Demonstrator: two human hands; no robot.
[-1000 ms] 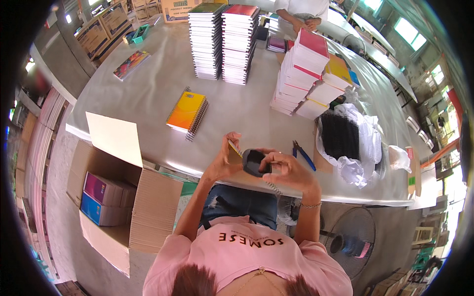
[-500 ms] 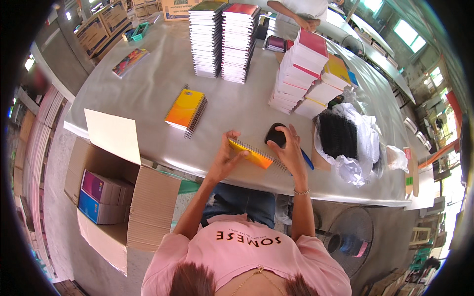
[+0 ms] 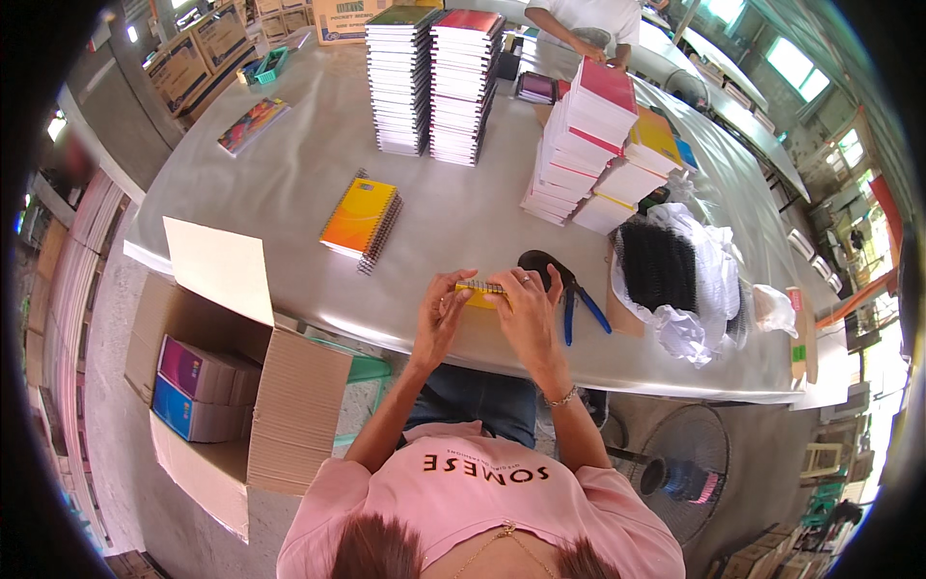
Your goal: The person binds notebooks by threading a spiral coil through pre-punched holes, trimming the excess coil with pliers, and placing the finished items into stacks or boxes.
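Note:
Between my hands, over the table's near edge, is a small yellow-orange spiral notebook (image 3: 476, 297), held with its wire spine uppermost. My left hand (image 3: 443, 311) grips its left end between thumb and fingers. My right hand (image 3: 526, 314) pinches the spine near the right end and covers that part. Just beyond the right hand lie pliers (image 3: 569, 294) with a black head and blue handles. Another yellow-orange spiral notebook (image 3: 361, 220) lies on the table to the far left of my hands, its spine toward the right.
Tall stacks of spiral notebooks (image 3: 397, 87) stand at the back. Stacked unbound pages with red covers (image 3: 588, 130) rise at right, near black spiral wires (image 3: 658, 265) in white plastic. An open carton (image 3: 301, 405) holds notebooks at left. Across the table is another person (image 3: 588, 24).
My right hand has moved left onto the notebook's spine. The notebook has turned from slanted to nearly level, and the pliers' handles have come into view.

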